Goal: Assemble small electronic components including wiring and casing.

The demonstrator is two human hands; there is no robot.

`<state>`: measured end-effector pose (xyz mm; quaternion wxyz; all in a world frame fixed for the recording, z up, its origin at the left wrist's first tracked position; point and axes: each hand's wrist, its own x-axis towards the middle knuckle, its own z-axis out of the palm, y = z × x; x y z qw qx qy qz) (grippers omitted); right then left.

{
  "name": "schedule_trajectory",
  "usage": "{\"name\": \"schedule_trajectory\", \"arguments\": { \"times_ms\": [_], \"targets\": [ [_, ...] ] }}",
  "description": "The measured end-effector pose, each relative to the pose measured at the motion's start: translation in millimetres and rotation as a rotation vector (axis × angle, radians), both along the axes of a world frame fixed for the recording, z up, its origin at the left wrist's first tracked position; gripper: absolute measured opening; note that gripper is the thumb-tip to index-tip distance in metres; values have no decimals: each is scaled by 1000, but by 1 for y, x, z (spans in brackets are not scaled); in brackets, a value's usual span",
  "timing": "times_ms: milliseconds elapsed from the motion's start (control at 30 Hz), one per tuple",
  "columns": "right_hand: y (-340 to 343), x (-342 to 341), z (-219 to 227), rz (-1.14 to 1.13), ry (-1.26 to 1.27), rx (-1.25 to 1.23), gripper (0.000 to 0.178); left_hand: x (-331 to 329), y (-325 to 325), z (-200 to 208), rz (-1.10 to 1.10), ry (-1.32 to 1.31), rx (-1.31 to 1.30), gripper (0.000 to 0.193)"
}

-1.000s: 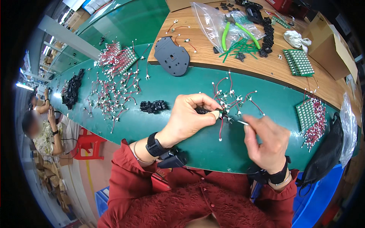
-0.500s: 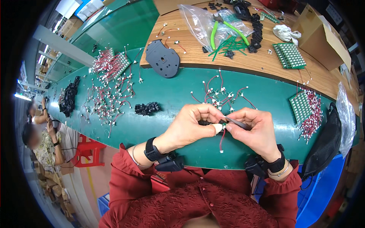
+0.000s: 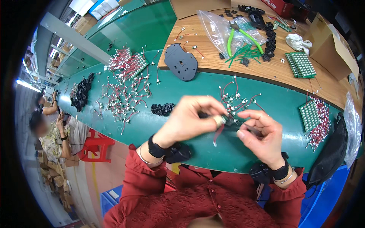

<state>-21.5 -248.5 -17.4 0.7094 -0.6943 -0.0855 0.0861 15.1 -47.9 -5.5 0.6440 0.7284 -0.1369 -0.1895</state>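
Note:
My left hand [image 3: 192, 117] is closed around a small black plastic part, largely hidden by the fingers and blurred. A red wire [image 3: 218, 137] with a white plug hangs from it below the thumb, whose tip has a pale cover. To its right, my right hand [image 3: 264, 136] pinches a slim dark-grey pointed tool that looks like tweezers [image 3: 254, 130]; its tip points toward the black part. Just beyond my hands lies a loose cluster of red-wired white connectors [image 3: 239, 102]. A small heap of black plastic parts [image 3: 162, 109] sits left of my left hand.
On the green table [image 3: 190, 152] lie more wired connectors [image 3: 123, 98], a black parts pile [image 3: 81, 93], green circuit boards [image 3: 310, 115] and a black mesh pouch [image 3: 326, 152]. The raised wooden board [image 3: 213, 64] bears green-handled cutters [image 3: 230, 43] and a grey plate [image 3: 180, 62]. Two people sit far left.
My right hand has drawn away from my left, with the tool still in its fingers. The black part and its wire have tilted. The whole view has shifted, moving the table items rightward.

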Motion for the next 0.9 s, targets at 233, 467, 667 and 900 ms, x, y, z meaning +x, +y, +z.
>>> {"name": "schedule_trajectory", "arguments": {
  "times_ms": [233,467,667,900],
  "targets": [
    [-10,7,-6,-94,-60,0,25,29,23,-11,299,-83,223,17],
    [-12,9,-4,-170,-56,-54,18,23,14,0,297,145,-94,28],
    [-14,16,-11,-145,-275,-435,14,8,1,-10,-3,727,-566,48],
    [0,12,-27,-52,-479,-900,18,4,-4,-12,-59,628,-542,24]
  ]
}}
